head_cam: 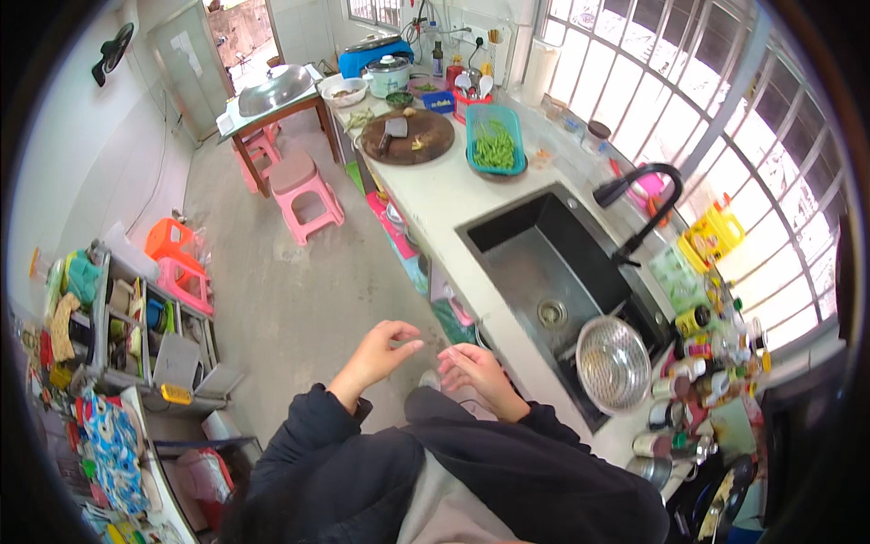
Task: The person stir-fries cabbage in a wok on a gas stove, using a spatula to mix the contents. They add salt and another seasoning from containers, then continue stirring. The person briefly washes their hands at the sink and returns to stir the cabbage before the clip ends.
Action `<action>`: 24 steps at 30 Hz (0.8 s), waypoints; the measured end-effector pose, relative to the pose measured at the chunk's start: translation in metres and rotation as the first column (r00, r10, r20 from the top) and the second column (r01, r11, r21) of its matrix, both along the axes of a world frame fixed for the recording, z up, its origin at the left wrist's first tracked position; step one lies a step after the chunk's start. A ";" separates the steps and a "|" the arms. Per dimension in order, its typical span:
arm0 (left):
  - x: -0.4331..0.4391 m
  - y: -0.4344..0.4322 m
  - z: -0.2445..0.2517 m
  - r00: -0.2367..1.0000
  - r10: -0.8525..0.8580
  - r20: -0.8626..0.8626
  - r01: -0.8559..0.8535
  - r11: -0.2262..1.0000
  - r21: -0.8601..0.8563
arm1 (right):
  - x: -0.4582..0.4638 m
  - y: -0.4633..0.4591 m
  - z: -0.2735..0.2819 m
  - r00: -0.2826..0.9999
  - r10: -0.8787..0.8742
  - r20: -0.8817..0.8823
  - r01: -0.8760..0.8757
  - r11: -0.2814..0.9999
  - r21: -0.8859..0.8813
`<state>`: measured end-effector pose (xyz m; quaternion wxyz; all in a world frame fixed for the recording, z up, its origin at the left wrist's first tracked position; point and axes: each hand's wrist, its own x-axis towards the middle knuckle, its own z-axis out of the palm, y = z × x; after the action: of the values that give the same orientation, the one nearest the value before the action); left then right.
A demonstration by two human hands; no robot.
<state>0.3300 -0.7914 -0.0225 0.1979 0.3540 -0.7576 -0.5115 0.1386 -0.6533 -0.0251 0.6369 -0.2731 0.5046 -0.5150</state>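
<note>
Both of my hands hang in the air before my body, a small gap apart, above the floor beside the counter. My left hand has its fingers curved and parted from the thumb and holds nothing. Close to its right is my right hand, fingers loosely bent, with no object seen in it. The black sink is to the right of my hands, with a perforated metal colander at its near end. Farther up the counter lie a round chopping board with a cleaver on it and a teal basket of green vegetables.
A black faucet arches over the sink. Jars and bottles crowd the counter's right end. A pink stool and a table with a large metal lid stand ahead. Cluttered shelves line the left side.
</note>
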 end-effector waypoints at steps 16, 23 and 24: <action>-0.321 -0.574 0.110 0.862 -0.221 -0.455 0.018 0.912 -0.409 | -0.131 -0.294 0.012 0.764 -0.644 -0.047 0.642 0.749 0.162; -0.591 -0.780 0.145 0.892 0.049 -0.449 -0.278 0.843 -0.460 | -0.130 -0.362 0.016 0.500 -0.851 -0.161 0.851 0.448 0.275; -0.620 -0.794 0.145 0.894 0.060 -0.445 -0.287 0.838 -0.463 | -0.128 -0.369 0.019 0.466 -0.866 -0.182 0.868 0.409 0.281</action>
<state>-0.2900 -1.5851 0.1221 0.4877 0.2402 -0.7712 -0.3313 0.0109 -1.0227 -0.0065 0.3130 0.1378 0.6544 -0.6743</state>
